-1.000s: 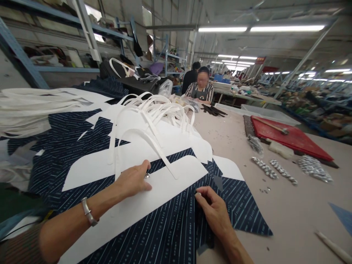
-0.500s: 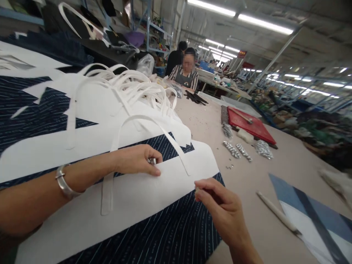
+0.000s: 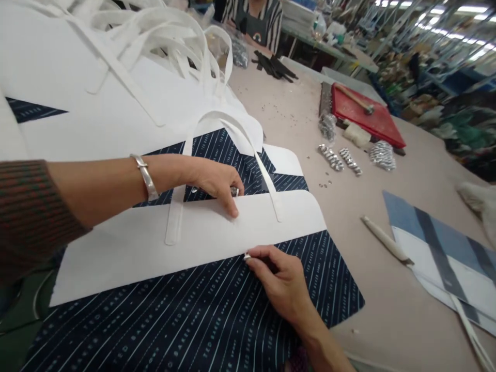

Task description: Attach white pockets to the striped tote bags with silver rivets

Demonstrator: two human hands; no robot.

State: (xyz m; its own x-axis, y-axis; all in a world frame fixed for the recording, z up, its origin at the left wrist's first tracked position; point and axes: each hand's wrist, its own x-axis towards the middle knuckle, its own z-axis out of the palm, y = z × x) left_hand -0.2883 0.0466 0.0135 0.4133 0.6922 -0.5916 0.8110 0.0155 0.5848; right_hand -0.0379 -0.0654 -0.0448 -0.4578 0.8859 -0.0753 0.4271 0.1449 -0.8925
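A navy striped fabric piece point(image 3: 201, 320) with a white panel point(image 3: 127, 258) along its upper part lies before me. A white strap point(image 3: 177, 214) loops over the panel, its two ends resting on it. At the panel's upper edge, my left hand point(image 3: 217, 181) is curled round a small metallic item point(image 3: 234, 191), with its thumb over the white surface. My right hand point(image 3: 279, 279) pinches a small pale piece point(image 3: 247, 256) at the panel's lower edge, where white meets navy. What that piece is cannot be made out.
Stacked white panels with looped straps point(image 3: 166, 31) lie upper left. On the table point(image 3: 294, 119) are metallic strips point(image 3: 331, 157), a red board point(image 3: 364, 113) with a hammer point(image 3: 356, 98), a pale tool point(image 3: 387, 240) and blue-white pieces point(image 3: 426, 258). A person point(image 3: 258, 23) sits beyond.
The view has tipped down and closer. My right hand has shifted left along the panel's lower edge. My left hand now sits at the panel's upper edge. Both remain closed on small items.
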